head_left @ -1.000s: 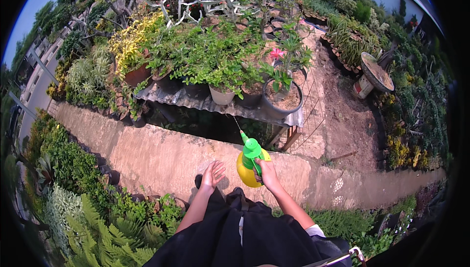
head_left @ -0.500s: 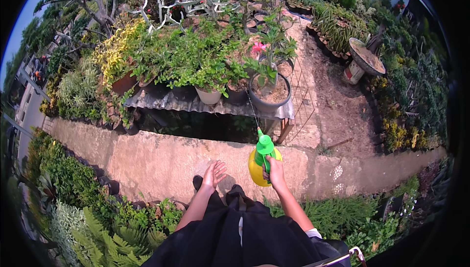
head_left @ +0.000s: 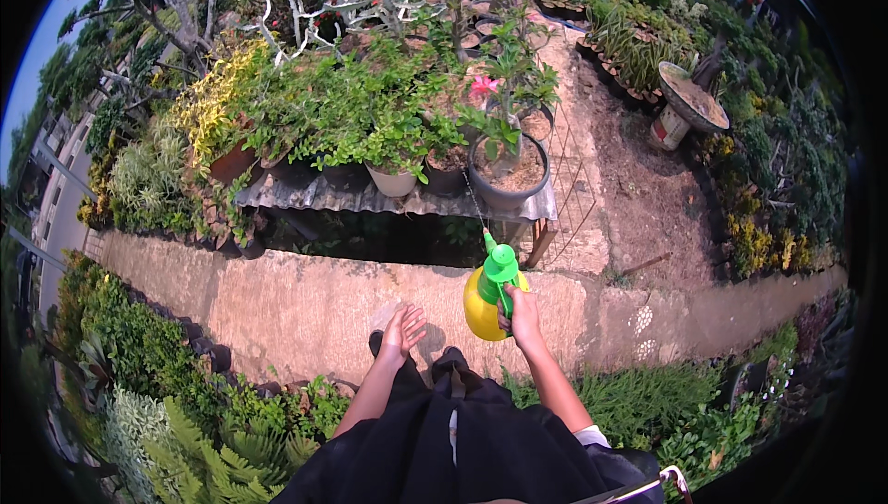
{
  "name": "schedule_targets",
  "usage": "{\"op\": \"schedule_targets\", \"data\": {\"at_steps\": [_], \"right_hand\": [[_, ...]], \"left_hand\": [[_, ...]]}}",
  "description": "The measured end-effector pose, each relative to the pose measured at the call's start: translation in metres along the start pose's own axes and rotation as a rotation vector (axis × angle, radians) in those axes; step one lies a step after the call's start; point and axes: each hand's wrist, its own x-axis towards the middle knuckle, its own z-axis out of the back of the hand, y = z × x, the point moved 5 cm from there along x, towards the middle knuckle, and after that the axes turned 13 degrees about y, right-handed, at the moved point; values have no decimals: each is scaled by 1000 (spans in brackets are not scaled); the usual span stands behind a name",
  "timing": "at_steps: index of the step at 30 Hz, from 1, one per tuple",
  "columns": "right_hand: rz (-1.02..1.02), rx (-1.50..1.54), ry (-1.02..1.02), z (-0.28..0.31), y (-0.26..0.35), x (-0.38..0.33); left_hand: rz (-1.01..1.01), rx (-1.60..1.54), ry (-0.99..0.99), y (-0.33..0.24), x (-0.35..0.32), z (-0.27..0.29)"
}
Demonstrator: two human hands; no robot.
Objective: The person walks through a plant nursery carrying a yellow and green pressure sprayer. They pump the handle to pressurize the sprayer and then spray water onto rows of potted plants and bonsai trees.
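My right hand [head_left: 524, 313] is closed around the green handle of a pump sprayer [head_left: 483, 305] with a yellow tank. The nozzle points away from me, and a thin stream of liquid runs from it toward the potted plants. Nearest the stream are a dark round pot [head_left: 507, 180] with a pink-flowered plant [head_left: 504, 97] and a black pot [head_left: 447, 177] beside it on the left. My left hand [head_left: 402, 330] hangs over the path with nothing in it, palm turned up and fingers apart.
The pots stand on a corrugated sheet bench [head_left: 370, 201] across the paved path [head_left: 305, 305]. A wire frame [head_left: 575, 199] is at its right end. Farther right stands a wide shallow bowl planter [head_left: 692, 97] on a pedestal. Greenery [head_left: 638, 402] lines the path's near side.
The sprayer has shifted slightly away from me, and its tank has swung a little left. My left hand has barely moved.
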Motion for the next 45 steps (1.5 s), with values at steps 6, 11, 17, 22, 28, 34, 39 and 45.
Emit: {"op": "schedule_targets", "data": {"at_steps": [6, 11, 17, 22, 28, 34, 39, 45], "right_hand": [[-13, 16, -101, 23, 0, -13], [20, 63, -194, 47, 3, -32], [71, 10, -311, 57, 6, -44], [0, -35, -230, 56, -5, -49], [-41, 25, -248, 55, -18, -59], [14, 74, -316, 56, -14, -60], [68, 2, -345, 56, -6, -61], [145, 71, -281, 40, 35, -60]], "left_hand": [[36, 41, 16, 3, 7, -4], [73, 79, 79, 2, 17, -29], [101, 151, 165, 6, 26, -48], [138, 165, 186, 13, 31, -54], [168, 175, 173, 18, 33, -51], [177, 160, 157, 19, 32, -42], [189, 164, 162, 25, 29, -43], [264, 352, 396, 39, 23, -82]]}}
